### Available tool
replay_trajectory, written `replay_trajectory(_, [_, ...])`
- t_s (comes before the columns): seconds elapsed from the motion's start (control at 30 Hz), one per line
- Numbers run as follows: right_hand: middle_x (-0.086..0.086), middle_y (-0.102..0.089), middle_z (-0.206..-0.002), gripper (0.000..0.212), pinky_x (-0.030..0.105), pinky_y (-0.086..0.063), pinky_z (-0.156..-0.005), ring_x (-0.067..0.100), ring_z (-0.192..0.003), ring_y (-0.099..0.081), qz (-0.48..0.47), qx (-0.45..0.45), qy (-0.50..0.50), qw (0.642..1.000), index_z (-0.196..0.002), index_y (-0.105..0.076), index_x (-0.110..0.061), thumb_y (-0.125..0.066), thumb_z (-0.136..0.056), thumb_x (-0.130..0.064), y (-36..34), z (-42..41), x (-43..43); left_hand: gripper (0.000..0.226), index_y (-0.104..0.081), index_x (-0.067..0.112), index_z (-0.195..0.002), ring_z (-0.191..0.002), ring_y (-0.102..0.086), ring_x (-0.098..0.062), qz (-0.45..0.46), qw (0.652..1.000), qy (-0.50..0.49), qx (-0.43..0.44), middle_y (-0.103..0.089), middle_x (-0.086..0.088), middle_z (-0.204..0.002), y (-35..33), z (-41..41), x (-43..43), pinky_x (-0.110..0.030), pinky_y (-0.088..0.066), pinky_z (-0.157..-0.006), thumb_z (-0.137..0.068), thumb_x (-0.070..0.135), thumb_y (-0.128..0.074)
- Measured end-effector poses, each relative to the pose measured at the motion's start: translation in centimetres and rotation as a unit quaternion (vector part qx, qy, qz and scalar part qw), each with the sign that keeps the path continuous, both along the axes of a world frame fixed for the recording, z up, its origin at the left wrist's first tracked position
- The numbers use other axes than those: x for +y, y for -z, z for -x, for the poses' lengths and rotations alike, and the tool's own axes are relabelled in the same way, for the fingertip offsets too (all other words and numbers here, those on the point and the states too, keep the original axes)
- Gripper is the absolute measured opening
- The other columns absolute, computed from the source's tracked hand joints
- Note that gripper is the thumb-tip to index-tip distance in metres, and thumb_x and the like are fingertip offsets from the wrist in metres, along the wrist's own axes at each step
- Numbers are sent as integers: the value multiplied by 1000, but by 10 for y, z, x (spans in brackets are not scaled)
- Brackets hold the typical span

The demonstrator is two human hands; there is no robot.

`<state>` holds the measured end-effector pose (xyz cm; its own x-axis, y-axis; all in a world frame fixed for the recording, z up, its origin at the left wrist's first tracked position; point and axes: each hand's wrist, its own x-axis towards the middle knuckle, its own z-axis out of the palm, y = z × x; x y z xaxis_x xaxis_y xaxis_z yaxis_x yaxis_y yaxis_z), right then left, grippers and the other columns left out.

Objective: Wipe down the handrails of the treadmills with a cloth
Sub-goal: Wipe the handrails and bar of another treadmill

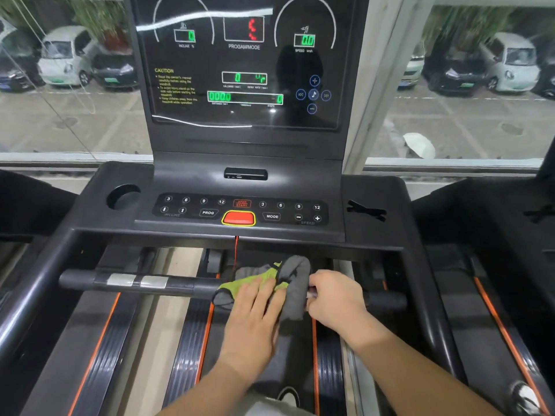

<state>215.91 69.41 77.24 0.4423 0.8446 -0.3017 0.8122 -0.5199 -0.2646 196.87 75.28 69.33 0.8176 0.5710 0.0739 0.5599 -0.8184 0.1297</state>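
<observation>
A black front handrail bar [135,283] runs across the treadmill below the console, with silver sensor patches on its left half. A grey and green cloth [292,280] is draped over the middle of this bar. My left hand [255,313] lies on the cloth with straight fingers, pressing it onto the bar. My right hand [336,298] is curled round the bar just right of the cloth, touching its edge. The right end of the bar [387,300] shows beyond my right hand.
The console [240,211] with a red stop button and lit display [243,61] stands ahead. Side handrails [30,298] slope down at left and right. Neighbouring treadmills flank both sides. A red safety cord [236,250] hangs from the console to the cloth. Windows show parked cars.
</observation>
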Motion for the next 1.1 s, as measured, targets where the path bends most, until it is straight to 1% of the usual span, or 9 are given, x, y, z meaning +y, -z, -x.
replay_trajectory(0.2, [-12,-63,-113,36,30,-50,-89,15,-113,-59,9,10,-12,1000,-121,-69,-35,-70,-85,-40,2,-3,1,36,-50,22,-126,-101,-64,-32,69,988,-55,130,-65,-6,-116,-45,-55,53,-43,-50,-82,-102,44,-34])
replay_trajectory(0.33, [-13,-63,-116,37,31,-51,-92,15,-116,-58,3,18,-10,1000,-126,-68,-33,-67,-89,-36,4,-3,-1,39,-62,20,-122,-116,-64,-33,234,936,-136,226,-68,-8,-125,-61,-93,81,-41,-48,-93,-101,40,-37])
replay_trajectory(0.47, [-11,-63,-109,25,31,-52,-89,15,-112,-59,-14,17,-13,1000,-114,-70,-29,-67,-90,-34,7,-3,-4,33,-57,17,-120,-104,-63,-33,77,990,-97,69,-64,-7,-116,-41,-59,42,-44,-50,-86,-97,37,-44])
replay_trajectory(0.53, [-9,-61,-102,12,31,-53,-86,16,-105,-60,-9,15,-16,1000,-100,-67,-29,-66,-88,-30,5,-4,-2,49,-58,13,-130,-116,-57,-36,28,999,-32,14,-59,-12,-131,-23,-25,9,-51,-47,-99,-84,28,-62])
replay_trajectory(0.7, [-6,-61,-102,15,33,-54,-85,20,-103,-60,0,5,-25,1000,-101,-66,-27,-60,-87,-26,6,-7,0,62,-55,12,-137,-136,-46,-44,-25,999,28,-13,-50,-17,-149,12,-2,4,-58,-34,-114,-78,26,-68])
replay_trajectory(0.83, [-10,-61,-101,21,31,-53,-86,15,-103,-60,-5,15,-19,1000,-104,-68,-32,-68,-85,-39,7,-6,1,44,-57,17,-130,-104,-59,-33,-19,999,17,34,-60,-7,-121,-19,-34,30,-45,-46,-94,-91,37,-52])
replay_trajectory(0.93, [-13,-63,-109,33,31,-52,-89,14,-109,-60,2,11,-23,1000,-119,-69,-34,-69,-87,-40,6,-5,1,31,-55,21,-116,-97,-65,-32,64,990,-74,104,-66,-5,-109,-46,-63,52,-40,-45,-77,-101,42,-38])
replay_trajectory(1.03, [-15,-63,-115,41,31,-52,-92,14,-114,-60,7,4,-20,1000,-128,-67,-36,-68,-87,-40,3,-3,0,37,-63,20,-118,-113,-65,-34,223,946,-121,199,-69,-10,-123,-55,-90,80,-40,-48,-89,-97,40,-40])
replay_trajectory(1.1, [-15,-63,-115,40,31,-52,-91,15,-114,-59,12,2,-19,1000,-128,-67,-36,-67,-88,-39,1,-1,0,37,-64,19,-117,-114,-64,-34,236,942,-123,207,-69,-10,-124,-57,-92,81,-41,-49,-92,-94,39,-42])
